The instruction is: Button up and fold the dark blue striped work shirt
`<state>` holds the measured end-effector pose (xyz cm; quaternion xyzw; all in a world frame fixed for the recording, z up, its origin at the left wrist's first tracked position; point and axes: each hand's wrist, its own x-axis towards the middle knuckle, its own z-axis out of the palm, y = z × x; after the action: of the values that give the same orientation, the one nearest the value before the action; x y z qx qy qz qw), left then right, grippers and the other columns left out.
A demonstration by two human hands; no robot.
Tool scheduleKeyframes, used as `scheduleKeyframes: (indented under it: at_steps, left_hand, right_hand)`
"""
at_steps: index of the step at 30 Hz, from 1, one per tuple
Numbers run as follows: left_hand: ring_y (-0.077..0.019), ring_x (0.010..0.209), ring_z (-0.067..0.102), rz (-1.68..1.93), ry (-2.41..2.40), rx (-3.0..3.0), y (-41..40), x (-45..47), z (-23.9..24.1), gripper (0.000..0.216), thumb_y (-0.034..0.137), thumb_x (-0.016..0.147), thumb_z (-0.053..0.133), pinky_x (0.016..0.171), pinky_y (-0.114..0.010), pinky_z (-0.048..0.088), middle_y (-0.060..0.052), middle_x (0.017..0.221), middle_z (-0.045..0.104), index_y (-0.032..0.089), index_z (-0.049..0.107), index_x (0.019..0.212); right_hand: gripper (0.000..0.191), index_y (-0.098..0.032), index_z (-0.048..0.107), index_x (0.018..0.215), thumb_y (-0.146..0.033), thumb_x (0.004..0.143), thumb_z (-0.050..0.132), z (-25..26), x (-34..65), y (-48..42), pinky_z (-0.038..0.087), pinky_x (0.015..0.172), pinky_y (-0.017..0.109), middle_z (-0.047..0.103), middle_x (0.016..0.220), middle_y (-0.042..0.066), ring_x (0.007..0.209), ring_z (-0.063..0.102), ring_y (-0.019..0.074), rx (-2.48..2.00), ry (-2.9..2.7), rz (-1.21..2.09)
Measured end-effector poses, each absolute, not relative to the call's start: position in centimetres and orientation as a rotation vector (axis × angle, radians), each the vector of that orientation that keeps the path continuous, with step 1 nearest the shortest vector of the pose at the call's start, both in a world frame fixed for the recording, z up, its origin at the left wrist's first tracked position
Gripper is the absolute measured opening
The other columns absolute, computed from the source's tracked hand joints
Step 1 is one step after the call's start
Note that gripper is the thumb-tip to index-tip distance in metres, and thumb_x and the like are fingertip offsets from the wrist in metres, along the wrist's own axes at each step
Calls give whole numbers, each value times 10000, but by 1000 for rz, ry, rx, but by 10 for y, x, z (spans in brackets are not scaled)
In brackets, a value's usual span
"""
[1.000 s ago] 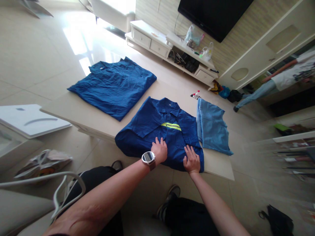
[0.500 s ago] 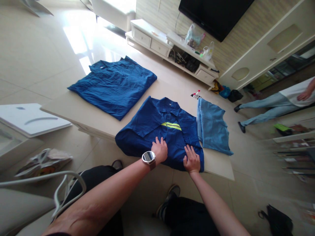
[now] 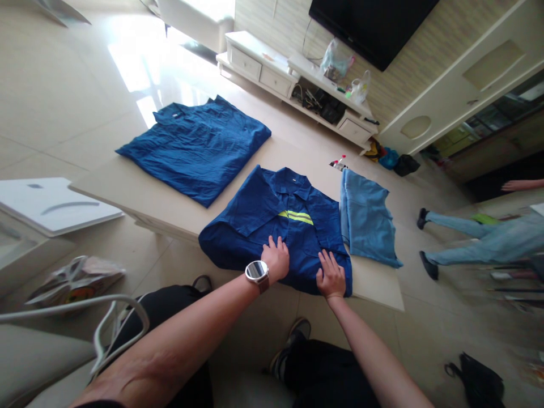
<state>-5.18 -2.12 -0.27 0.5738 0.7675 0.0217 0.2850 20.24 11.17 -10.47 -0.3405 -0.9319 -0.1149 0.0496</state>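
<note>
A dark blue work shirt (image 3: 293,232) with a yellow-green reflective stripe lies on the table, its collar away from me and its lower part hanging over the near edge. My left hand (image 3: 277,258), with a watch (image 3: 256,271) on the wrist, rests on the lower middle of the shirt, fingers spread. On the lower right of the same shirt my right hand (image 3: 331,276) lies flat with its fingers apart. Neither hand grips the cloth. Another blue shirt (image 3: 199,147) is spread at the left, and a folded light blue garment (image 3: 369,218) lies at the right.
The cream table (image 3: 136,190) runs across in front of me. Beyond it stands a white TV cabinet (image 3: 276,85). A white box (image 3: 55,207) is at the left, beside a chair (image 3: 121,328). A person in light blue trousers (image 3: 476,249) is on the right.
The person on the right has moved toward the right edge and nearer. My hands and the garments have stayed in place.
</note>
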Motion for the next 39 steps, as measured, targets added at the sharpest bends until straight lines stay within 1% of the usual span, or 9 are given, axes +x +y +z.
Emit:
scheduleKeyframes:
  at_steps: [5,10,15,20,24,28,31,34,39]
  left_hand:
    - [-502,1572,181,40,2053,1492,-20,-50,-6,725,311,941,591,1074,-686,443,-196,1725,228,187,376,1623]
    - [-491,1577,173,63,2048,1467,-19,-50,-7,708,290,943,570,1092,-677,436,-182,1728,222,186,387,1619]
    - [-471,1583,176,107,2034,1428,-20,-51,-8,685,219,939,518,1102,-670,435,-157,1729,223,178,402,1613]
    - [-459,1591,152,84,2068,1381,-24,-52,-13,677,176,954,443,1106,-727,398,-114,1742,187,211,383,1627]
    - [-479,1593,113,65,2076,1412,-26,-60,-15,670,213,967,452,1131,-763,337,-105,1745,184,236,375,1633]
    - [-515,1581,96,50,2056,1418,-27,-69,-12,696,248,954,495,1142,-768,320,-106,1747,168,216,363,1637]
    - [-525,1576,102,55,2043,1416,-27,-69,-8,691,253,954,499,1133,-773,326,-122,1742,182,200,373,1632]
    - [-538,1568,117,61,2039,1411,-28,-67,-3,687,241,945,507,1132,-767,329,-148,1732,199,174,396,1620]
    - [-545,1564,113,66,2033,1392,-30,-64,0,696,208,935,499,1140,-744,347,-157,1727,192,126,389,1617]
  right_hand:
    - [617,-278,488,1558,-265,943,453,-91,199,116,404,1005,407,498,1597,61,1455,414,294,-1101,-2919,-372]
    - [402,-231,683,1289,-287,945,482,-49,134,149,442,966,403,697,1275,102,1164,582,281,-1048,-2993,-158]
    - [521,-236,488,1537,-293,1032,376,-52,8,175,371,1198,415,418,1653,23,1528,335,241,-971,-2933,237]
    - [546,-300,366,1617,-385,1081,305,-91,-49,187,245,1272,562,263,1727,-8,1606,182,263,-1223,-2932,437]
    - [556,-323,322,1633,-396,1082,322,-99,-53,198,169,1297,561,187,1748,-31,1620,122,239,-1333,-2837,450]
    - [549,-237,438,1575,-332,1035,407,-88,-65,199,185,1272,632,287,1717,48,1604,159,314,-1358,-2756,489]
    - [537,-215,472,1534,-312,1008,425,-78,-81,186,290,1255,562,405,1652,89,1550,291,303,-1235,-2711,497]
    - [533,-240,506,1481,-305,953,530,-68,-98,173,436,1155,459,586,1471,109,1351,528,285,-1155,-2682,585]
    - [424,-195,588,1307,-175,883,576,-54,-129,180,512,992,417,711,1159,111,1077,653,263,-1383,-2530,636]
